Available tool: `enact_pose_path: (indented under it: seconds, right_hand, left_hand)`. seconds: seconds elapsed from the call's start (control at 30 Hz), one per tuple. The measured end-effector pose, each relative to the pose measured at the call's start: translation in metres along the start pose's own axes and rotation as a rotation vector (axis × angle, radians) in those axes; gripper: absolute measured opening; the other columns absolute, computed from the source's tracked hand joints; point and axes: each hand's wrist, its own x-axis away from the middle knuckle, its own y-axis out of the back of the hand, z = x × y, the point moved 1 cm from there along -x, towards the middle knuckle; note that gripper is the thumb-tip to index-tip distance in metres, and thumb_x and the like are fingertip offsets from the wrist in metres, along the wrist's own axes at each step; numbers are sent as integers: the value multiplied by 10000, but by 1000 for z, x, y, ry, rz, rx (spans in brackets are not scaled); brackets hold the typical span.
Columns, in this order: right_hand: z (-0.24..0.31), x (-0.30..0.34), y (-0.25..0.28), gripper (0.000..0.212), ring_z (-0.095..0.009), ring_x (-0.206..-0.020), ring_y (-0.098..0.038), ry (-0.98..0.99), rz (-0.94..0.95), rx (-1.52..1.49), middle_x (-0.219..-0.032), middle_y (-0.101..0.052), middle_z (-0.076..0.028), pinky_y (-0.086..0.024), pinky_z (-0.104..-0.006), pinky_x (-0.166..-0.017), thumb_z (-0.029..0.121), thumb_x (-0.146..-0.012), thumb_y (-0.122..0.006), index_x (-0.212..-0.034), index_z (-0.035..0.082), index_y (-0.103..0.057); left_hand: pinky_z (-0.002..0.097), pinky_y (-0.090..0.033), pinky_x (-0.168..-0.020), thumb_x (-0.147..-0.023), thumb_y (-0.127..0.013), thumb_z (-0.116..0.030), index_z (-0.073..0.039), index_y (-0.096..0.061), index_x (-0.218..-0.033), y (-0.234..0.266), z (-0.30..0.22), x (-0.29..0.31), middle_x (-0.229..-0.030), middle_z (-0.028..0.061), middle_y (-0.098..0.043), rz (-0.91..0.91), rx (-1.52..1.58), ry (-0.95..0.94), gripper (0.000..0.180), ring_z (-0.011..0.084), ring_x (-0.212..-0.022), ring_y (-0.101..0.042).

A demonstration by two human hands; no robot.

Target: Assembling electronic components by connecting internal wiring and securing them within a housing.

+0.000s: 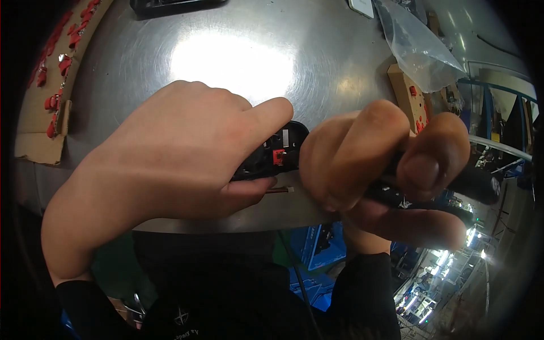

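My left hand (190, 136) is wrapped round a black plastic housing (294, 135), low over the metal table. A small red part (278, 157) sits inside the housing. Below my left fingers a thin wire with a pale connector (290, 190) sticks out. My right hand (368, 153) is closed, its fingers curled round a black rod-shaped tool (479, 186) whose rounded end points right. This hand is close against the housing's right end. My right fingers hide the tool's working end, so its kind and whether it touches the housing cannot be told.
On the left lies a cardboard sheet (35, 148) with several red parts along it. At the far right are a cardboard tray (400, 85) with red parts and a clear plastic bag (422, 54). Another black plastic piece (175, 8) lies at the far edge. Blue crates (326, 249) stand below the table (323, 62).
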Motion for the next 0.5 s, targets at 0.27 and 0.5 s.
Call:
enact_pose_path:
  seconds: [0.27, 0.5]
  right_hand:
    - [12, -10, 35, 929, -116, -660, -425, 68, -360, -243, -989, -481, -48, -350, -248, -536, 661, -968, -604, -1583, 6, -371]
    - [-47, -7, 101, 744, -92, -651, -394, -305, -752, -496, -933, -481, -26, -339, -224, -559, 593, -1054, -474, -1510, 6, -450]
  left_hand:
    - [512, -548, -714, -859, -764, -373, -23, -568, -1117, 3, 4, 14, -812, 191, -697, -215, -27, -321, 477, 424, -795, -699]
    - [335, -523, -803, -842, -716, -140, -46, -284, -1513, 32, 17, 21, -1156, 149, -676, -211, 587, -92, 804, 205, -922, -639]
